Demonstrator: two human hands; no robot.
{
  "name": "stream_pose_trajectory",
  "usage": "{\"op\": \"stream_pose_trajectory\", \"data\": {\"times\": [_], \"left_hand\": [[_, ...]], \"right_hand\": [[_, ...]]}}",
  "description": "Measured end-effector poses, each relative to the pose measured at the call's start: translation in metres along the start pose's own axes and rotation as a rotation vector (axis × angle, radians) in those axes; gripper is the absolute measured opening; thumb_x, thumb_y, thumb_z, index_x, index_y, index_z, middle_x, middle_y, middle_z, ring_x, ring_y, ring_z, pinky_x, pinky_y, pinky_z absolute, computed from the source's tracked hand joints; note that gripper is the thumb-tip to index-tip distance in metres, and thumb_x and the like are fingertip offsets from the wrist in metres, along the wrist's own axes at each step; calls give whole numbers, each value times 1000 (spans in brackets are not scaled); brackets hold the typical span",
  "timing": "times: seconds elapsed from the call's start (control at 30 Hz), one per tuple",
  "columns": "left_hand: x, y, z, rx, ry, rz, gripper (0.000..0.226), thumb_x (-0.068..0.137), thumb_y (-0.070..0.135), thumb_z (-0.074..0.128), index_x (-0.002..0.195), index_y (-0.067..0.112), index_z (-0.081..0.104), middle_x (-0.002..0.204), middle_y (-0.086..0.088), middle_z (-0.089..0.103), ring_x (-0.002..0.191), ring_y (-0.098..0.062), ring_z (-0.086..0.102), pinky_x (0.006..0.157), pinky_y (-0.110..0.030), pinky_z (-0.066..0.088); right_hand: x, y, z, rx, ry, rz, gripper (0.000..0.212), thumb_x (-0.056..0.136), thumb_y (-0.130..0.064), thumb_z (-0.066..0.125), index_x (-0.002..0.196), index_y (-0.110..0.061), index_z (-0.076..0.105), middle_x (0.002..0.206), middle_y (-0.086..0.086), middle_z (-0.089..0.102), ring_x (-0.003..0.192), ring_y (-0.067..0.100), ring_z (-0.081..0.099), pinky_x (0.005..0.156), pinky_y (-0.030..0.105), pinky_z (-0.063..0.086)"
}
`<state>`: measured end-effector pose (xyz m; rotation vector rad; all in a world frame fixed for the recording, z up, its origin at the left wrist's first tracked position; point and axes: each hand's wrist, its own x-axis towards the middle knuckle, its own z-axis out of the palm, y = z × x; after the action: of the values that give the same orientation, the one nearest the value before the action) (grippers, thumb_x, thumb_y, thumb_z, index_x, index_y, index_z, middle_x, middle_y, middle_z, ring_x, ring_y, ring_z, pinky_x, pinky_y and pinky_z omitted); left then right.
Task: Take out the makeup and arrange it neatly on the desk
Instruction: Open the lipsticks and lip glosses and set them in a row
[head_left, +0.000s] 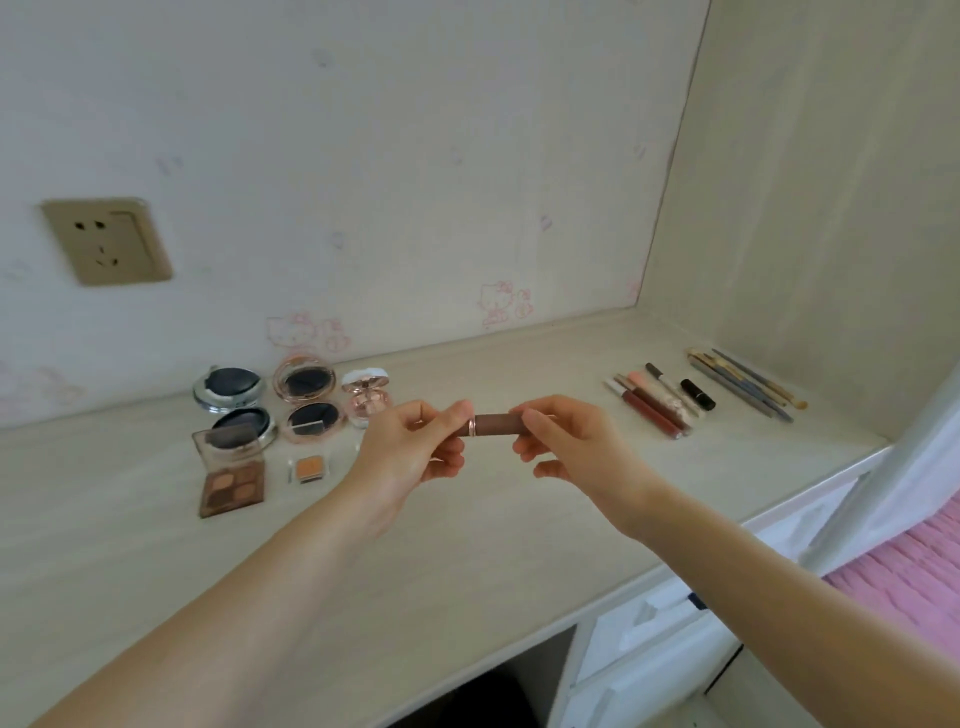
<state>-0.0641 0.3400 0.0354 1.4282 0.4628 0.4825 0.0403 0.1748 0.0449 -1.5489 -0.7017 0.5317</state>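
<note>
While both arms reach forward | left hand (410, 447) and right hand (566, 441) pinch brown lipstick (496, 424) level above desk (467, 545)

Your pale wood-grain desk (467, 545) carries, at left, open round compacts (231, 397), a brown eyeshadow palette (232, 480) and a small orange pan (307, 467); at right lie lip glosses (649, 405), a black lipstick (697, 395) and brushes (748, 384)
</note>
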Motion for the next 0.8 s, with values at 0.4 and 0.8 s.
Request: {"op": "stream_pose_trajectory", "data": {"times": [0.4, 0.8], "left_hand": [[-61, -22, -101, 163, 192, -115, 51, 70, 59, 71, 66, 9, 62, 50, -6, 59, 42, -16, 55, 38, -21, 41], [-87, -31, -137, 888, 196, 443, 11, 83, 25, 72, 93, 24, 68, 77, 18, 62, 75, 0, 56, 67, -8, 38]], "right_hand": [[0, 15, 100, -138, -252, -113, 19, 94, -6, 54, 99, -21, 65, 80, 2, 70, 76, 7, 65, 68, 22, 54], [-2, 30, 167, 129, -220, -2, 7, 92, -17, 60, 93, -19, 67, 75, 2, 65, 69, 10, 62, 60, 24, 50]]}}
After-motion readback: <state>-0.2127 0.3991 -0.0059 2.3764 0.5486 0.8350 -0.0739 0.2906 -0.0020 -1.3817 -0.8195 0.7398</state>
